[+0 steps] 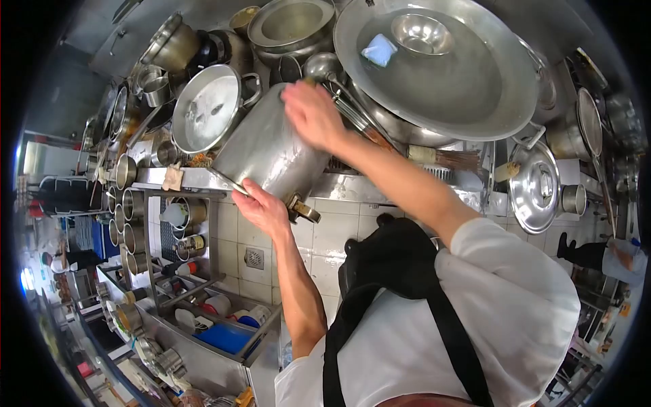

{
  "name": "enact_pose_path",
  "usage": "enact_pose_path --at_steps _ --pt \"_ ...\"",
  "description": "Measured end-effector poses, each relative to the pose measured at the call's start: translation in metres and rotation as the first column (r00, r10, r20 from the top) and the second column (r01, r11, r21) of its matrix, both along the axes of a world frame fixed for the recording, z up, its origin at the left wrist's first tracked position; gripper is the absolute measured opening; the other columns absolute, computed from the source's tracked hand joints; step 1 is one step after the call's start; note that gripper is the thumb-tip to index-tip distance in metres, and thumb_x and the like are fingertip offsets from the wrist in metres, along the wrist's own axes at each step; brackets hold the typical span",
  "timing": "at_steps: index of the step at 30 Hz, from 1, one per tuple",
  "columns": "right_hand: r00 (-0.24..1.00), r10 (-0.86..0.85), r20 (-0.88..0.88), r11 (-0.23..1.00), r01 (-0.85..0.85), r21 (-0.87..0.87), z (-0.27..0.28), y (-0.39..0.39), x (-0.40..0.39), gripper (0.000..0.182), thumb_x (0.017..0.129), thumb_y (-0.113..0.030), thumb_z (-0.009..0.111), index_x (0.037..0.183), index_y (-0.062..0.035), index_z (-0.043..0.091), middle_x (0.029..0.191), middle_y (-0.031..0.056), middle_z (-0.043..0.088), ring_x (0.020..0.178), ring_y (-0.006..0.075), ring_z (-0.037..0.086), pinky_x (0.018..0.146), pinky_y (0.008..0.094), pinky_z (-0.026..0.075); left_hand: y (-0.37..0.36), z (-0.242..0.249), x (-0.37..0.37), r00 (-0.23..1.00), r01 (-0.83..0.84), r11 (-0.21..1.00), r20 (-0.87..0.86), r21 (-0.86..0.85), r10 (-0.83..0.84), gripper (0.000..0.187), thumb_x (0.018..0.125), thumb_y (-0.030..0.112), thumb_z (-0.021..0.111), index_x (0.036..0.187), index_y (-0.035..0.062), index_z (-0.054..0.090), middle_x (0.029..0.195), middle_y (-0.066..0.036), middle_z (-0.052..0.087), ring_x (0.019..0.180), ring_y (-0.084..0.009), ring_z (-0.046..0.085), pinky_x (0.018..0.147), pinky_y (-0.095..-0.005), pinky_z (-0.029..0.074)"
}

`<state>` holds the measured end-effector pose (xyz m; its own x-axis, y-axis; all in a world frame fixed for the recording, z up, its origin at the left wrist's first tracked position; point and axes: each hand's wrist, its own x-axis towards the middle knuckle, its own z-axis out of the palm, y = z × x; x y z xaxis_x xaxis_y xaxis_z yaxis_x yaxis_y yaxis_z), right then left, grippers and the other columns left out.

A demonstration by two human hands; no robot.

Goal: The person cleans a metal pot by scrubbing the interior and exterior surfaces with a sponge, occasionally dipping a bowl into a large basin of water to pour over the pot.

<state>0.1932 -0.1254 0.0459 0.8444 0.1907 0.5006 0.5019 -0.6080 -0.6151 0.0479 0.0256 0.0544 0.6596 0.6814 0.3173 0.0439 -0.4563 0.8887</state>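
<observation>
A large steel stockpot (274,146) lies tilted on its side over the counter's front edge, its rim toward the lower left and its base toward the upper right. My left hand (261,210) grips the rim, thumb on the outside wall. A brass-coloured fitting (304,209) sticks out from the pot's near side. Pressed against the wall near the base is my right hand (313,115), with its fingers bent over. A small greenish-yellow edge shows past those fingers; what it belongs to is mostly hidden.
A wide steel basin (434,102) of water holds a bowl (422,35) and a blue-white cloth or sponge (379,51). A two-handled pot (207,108) stands left of the stockpot. Brushes (447,159) and a lid (534,186) are at right. A metal rack (213,237) stands lower left.
</observation>
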Motion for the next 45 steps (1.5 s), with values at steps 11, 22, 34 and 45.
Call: enact_pose_path --at_steps 11,22,34,45 --pt "0.931 0.189 0.312 0.982 -0.179 -0.063 -0.015 -0.015 -0.054 0.029 0.096 -0.012 0.058 0.122 -0.0124 0.071 0.135 0.0114 0.066 0.128 0.0334 0.059 0.107 0.0523 0.041 0.042 -0.009 -0.010 1.000 -0.013 0.997 0.011 -0.079 0.014 0.042 0.112 0.033 0.044 0.095 -0.0039 0.053 0.079 -0.009 0.049 0.076 -0.0192 0.046 0.071 -0.0382 0.044" --pt "0.941 0.274 0.198 0.957 -0.245 -0.158 -0.019 -0.014 -0.039 0.041 0.099 -0.017 0.059 0.139 -0.0196 0.063 0.151 0.0024 0.056 0.145 0.0299 0.045 0.122 0.0610 0.024 0.056 -0.016 0.002 0.994 0.041 0.986 0.104 -0.164 -0.024 0.046 0.111 0.035 0.045 0.103 -0.0086 0.058 0.091 -0.014 0.065 0.082 -0.0226 0.055 0.076 -0.0408 0.048" --pt "0.997 -0.082 0.010 0.984 0.080 0.162 -0.037 -0.029 -0.026 0.043 0.104 -0.029 0.057 0.144 -0.0131 0.059 0.158 0.0110 0.047 0.149 0.0409 0.035 0.121 0.0591 0.026 0.051 -0.005 0.019 0.986 -0.053 0.998 -0.157 0.037 0.059 0.046 0.106 0.034 0.054 0.105 -0.0114 0.059 0.094 -0.019 0.069 0.083 -0.0251 0.059 0.078 -0.0421 0.049" --pt "0.996 -0.088 -0.011 0.952 0.087 0.292 -0.068 -0.040 -0.040 0.039 0.102 -0.026 0.065 0.136 -0.0081 0.066 0.151 0.0143 0.056 0.143 0.0387 0.047 0.117 0.0450 0.037 0.038 0.012 0.018 0.986 -0.083 0.989 -0.154 -0.119 0.064 0.045 0.106 0.037 0.055 0.098 -0.0072 0.053 0.085 -0.013 0.058 0.080 -0.0209 0.049 0.075 -0.0405 0.045"
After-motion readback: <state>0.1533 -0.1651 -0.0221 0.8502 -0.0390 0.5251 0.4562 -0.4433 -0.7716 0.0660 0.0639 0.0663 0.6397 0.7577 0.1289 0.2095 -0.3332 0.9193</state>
